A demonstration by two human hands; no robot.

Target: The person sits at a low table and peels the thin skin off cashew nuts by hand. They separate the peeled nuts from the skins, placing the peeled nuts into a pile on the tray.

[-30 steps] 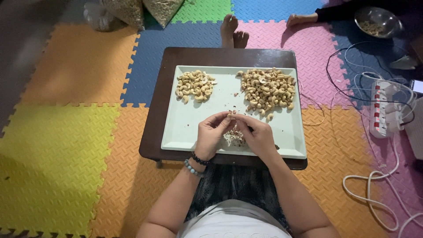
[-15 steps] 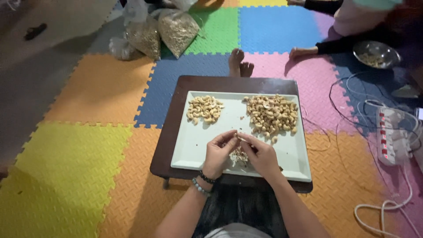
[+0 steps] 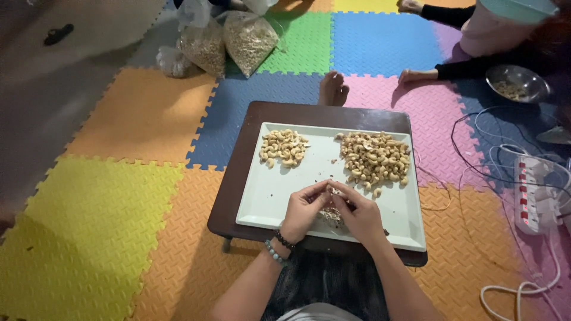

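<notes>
We work over a white tray [image 3: 270, 199] set on a low dark surface [image 3: 238, 172]. Our left hand [image 3: 303, 209] and right hand [image 3: 360, 215] meet at the tray's near edge, fingertips pinched together on one cashew [image 3: 331, 191]; both grips are closed on it, though the nut itself is mostly hidden by the fingers. Just beneath the hands lies a small heap of peel scraps [image 3: 331, 215].

Risks, as we judge them: the nut is small and held only at the fingertips, so it could slip and drop among the scraps, or crack under the pinch. The scraps sit close to the tray rim and could spill over the edge.

On the tray, a smaller pile of nuts [image 3: 283, 147] lies far left and a larger pile [image 3: 375, 158] far right, well apart.

Around us: coloured foam floor mats [image 3: 89, 238], two clear bags of nuts [image 3: 229, 41] beyond, a metal bowl [image 3: 516, 82] by another person's hand [image 3: 416, 76], and a power strip [image 3: 535, 193] with cables at right.
</notes>
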